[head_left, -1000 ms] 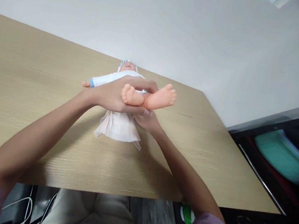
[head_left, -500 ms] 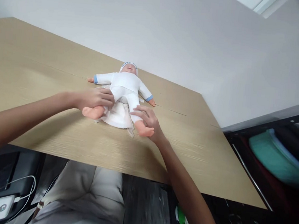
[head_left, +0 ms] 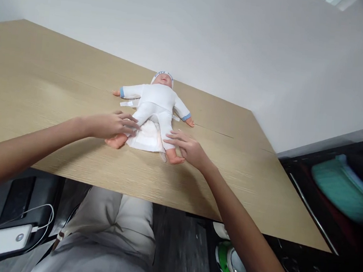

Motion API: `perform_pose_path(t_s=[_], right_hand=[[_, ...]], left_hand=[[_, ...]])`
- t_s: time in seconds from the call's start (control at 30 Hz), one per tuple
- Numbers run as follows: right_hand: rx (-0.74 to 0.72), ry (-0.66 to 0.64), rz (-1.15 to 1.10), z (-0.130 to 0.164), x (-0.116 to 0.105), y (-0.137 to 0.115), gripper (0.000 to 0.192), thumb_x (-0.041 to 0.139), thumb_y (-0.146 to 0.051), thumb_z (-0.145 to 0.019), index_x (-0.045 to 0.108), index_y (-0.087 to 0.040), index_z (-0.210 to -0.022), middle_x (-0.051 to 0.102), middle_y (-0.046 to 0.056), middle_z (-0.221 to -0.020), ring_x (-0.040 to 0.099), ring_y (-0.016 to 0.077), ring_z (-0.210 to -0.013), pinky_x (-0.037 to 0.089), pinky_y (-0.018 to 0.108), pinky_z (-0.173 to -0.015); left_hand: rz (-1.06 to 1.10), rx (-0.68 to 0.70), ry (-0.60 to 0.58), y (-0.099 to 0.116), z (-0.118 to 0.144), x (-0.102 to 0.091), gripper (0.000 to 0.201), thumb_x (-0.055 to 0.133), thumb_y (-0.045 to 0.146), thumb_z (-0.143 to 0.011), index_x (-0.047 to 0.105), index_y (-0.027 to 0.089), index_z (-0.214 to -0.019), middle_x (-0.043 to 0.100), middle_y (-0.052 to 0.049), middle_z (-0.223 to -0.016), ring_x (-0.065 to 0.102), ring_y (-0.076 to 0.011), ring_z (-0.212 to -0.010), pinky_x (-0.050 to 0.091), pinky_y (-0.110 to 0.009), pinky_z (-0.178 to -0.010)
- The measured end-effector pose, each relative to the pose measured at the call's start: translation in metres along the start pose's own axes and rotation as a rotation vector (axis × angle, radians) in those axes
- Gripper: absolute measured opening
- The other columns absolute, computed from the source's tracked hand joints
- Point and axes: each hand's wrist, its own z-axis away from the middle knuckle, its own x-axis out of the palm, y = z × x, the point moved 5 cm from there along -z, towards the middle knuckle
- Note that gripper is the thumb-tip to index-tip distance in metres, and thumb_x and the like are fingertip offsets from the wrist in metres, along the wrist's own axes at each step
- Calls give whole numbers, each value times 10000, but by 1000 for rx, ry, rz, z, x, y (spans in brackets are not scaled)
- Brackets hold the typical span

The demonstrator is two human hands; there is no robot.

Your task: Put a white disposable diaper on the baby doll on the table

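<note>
A baby doll in a white suit with blue cuffs and a printed cap lies on its back on the table, its legs spread towards me. Beneath its hips and between its legs lies a white diaper, with a fastening tab sticking out at the side. My left hand rests over the doll's leg on the left, fingers stretched and apart. Over the lower leg on the right lies my right hand, its fingers also extended. Both hands appear to touch the legs without wrapping round them.
The wooden table runs back to a pale wall. At lower left, a white power bank with a cable lies on a dark seat. A dark rack with a teal item stands at right. Below the table is a green-and-white object.
The doll's feet have come down nearer the tabletop, and my fingers have loosened and straightened over its legs. The diaper's side tab shows more plainly. The view has shifted slightly.
</note>
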Motion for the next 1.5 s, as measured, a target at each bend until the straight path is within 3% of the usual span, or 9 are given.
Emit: perform_pose_path(t_s=[0.17, 0.3, 0.47, 0.73, 0.83, 1.0, 1.17, 1.37, 1.5], right_hand=[[14, 48, 45, -1, 4, -25, 319, 620, -336, -1127, 816, -260, -1366, 794, 132, -1439, 687, 345, -1496, 587, 593, -1245], [131, 36, 282, -1, 26, -55, 543, 763, -518, -1064, 726, -200, -1503, 725, 229, -1430, 616, 462, -1489, 556, 653, -1199], [224, 119, 257, -14, 31, -50, 309, 554, -214, -1117, 815, -232, -1282, 756, 168, -1218, 671, 376, -1292, 573, 528, -1087], [315, 242, -47, -50, 12, -16, 218, 576, -363, -1112, 744, -247, -1034, 791, 78, -1016, 675, 308, -1021, 515, 444, -927], [348, 301, -130, -52, 16, -15, 222, 565, -393, -1107, 693, -252, -994, 750, 65, -988, 671, 290, -992, 513, 427, -916], [375, 511, -191, -57, 11, -1, 229, 549, -427, -1103, 653, -260, -987, 718, 78, -1062, 676, 273, -1045, 556, 426, -1006], [408, 595, -176, -83, -3, 34, 319, 507, -535, -1128, 630, -272, -994, 733, 87, -1096, 674, 288, -1089, 548, 482, -1112], [635, 520, -442, -120, 11, 98, 375, 582, -609, -1087, 692, -254, -1036, 811, 81, -1117, 708, 299, -1143, 560, 502, -1180], [757, 441, -773, -133, 31, 124, 284, 672, -493, -1043, 750, -223, -1080, 848, 106, -1281, 735, 288, -1306, 553, 456, -1245]], left_hand=[[-73, -94, 42, 26, -4, 2, 337, 679, 504, -1057, 777, 242, -1243, 745, -132, -1551, 600, -417, -1490, 486, -537, -1159], [-154, -182, 87, 33, -9, 15, 310, 719, 492, -1016, 741, 207, -1136, 752, -192, -1455, 607, -454, -1438, 526, -554, -1072], [-118, -191, 197, 31, -20, 12, 131, 606, 266, -996, 721, 204, -982, 797, -160, -1202, 641, -426, -1314, 526, -561, -1063], [76, -326, 293, 34, -30, -5, 427, 710, 603, -995, 681, 208, -1153, 743, -142, -1136, 631, -391, -1153, 556, -548, -997], [8, -342, 269, 32, -31, -2, 255, 667, 450, -1019, 711, 208, -1085, 748, -159, -1192, 640, -384, -1145, 540, -559, -1036], [163, -437, 374, -2, -37, -25, 302, 529, 442, -1078, 717, 206, -1058, 764, -128, -1086, 698, -325, -1027, 573, -491, -958], [259, -390, 560, -45, -72, -55, 373, 512, 479, -1110, 725, 202, -1239, 740, -150, -1467, 664, -337, -1343, 495, -502, -1196], [569, -578, 545, -117, -122, -32, 269, 541, 454, -1112, 642, 219, -1030, 701, -57, -947, 656, -257, -934, 509, -389, -927], [812, -632, 570, -140, -140, -10, 314, 631, 487, -1068, 571, 235, -889, 573, -4, -807, 556, -210, -813, 476, -348, -849]])
